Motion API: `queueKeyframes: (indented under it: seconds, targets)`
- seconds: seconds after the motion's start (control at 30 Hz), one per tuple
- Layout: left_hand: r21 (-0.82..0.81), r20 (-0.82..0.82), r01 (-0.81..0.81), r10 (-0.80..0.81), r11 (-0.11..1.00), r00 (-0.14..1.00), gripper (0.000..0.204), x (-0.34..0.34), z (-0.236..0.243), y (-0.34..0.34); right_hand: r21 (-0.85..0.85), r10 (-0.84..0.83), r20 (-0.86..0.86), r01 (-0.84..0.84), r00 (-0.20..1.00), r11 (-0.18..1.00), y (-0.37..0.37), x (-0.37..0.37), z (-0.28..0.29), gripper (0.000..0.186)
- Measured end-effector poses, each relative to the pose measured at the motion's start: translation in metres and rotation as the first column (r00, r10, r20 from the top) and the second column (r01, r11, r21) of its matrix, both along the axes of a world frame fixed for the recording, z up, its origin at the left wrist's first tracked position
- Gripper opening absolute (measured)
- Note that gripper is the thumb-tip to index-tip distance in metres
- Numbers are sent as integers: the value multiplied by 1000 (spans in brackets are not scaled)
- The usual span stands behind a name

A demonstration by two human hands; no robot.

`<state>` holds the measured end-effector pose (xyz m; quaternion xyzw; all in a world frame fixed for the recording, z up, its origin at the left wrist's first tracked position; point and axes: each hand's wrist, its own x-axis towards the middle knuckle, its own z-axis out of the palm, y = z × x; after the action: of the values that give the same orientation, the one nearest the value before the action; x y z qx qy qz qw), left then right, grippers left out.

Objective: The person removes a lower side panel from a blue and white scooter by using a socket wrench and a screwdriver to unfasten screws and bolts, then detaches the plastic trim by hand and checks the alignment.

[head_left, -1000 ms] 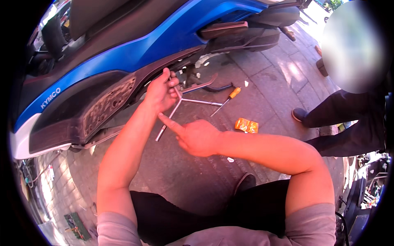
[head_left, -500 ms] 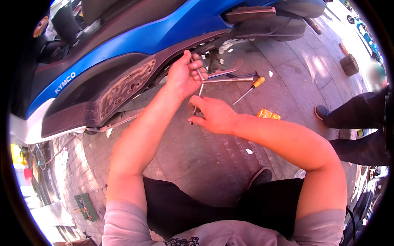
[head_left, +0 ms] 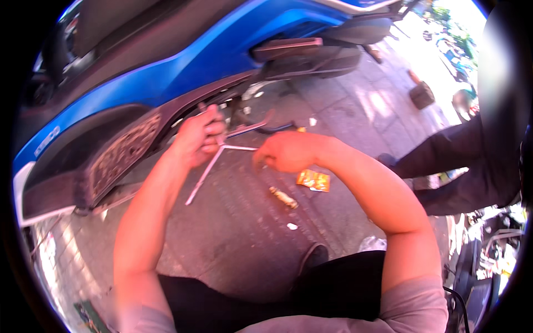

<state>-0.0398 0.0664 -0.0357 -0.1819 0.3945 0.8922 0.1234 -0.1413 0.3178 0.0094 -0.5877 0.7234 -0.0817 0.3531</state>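
Observation:
A three-armed Y-shaped socket wrench (head_left: 206,174) is below the edge of a blue and black scooter (head_left: 189,61). My left hand (head_left: 199,136) is closed round one of its arms, just under the scooter's lower trim. Another arm points right into the curled fingers of my right hand (head_left: 286,152), which hide its end. The third arm slants down and left, free of both hands. Where the wrench meets the scooter is hidden behind my left hand.
On the paving lie an orange packet (head_left: 313,180) and a yellowish cylindrical piece (head_left: 283,197). At the right stands a person in dark trousers (head_left: 452,158). A brown block (head_left: 422,95) lies farther back. My shoe (head_left: 314,257) is below.
The wrench has turned, and my right hand has moved from its lower arm to the one pointing right. The view has shifted, bringing the yellowish piece out from behind my forearm.

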Motion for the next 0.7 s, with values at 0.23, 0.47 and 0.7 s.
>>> queueKeyframes:
  seconds: [0.23, 0.47, 0.7]
  targets:
    - [-172, 2, -119, 121, 978, 993, 36, 5, 21, 16, 202, -368, 799, 365, 475, 909, 2, 6, 53, 29]
    - [-197, 34, -98, 107, 975, 994, 31, 8, 22, 25, 304, -425, 890, 480, 166, 823, 7, -14, 19, 30]
    - [-576, 172, 225, -153, 786, 973, 37, 35, 36, 7, 404, -522, 847, 514, 103, 756, -3, -7, 20, 32]
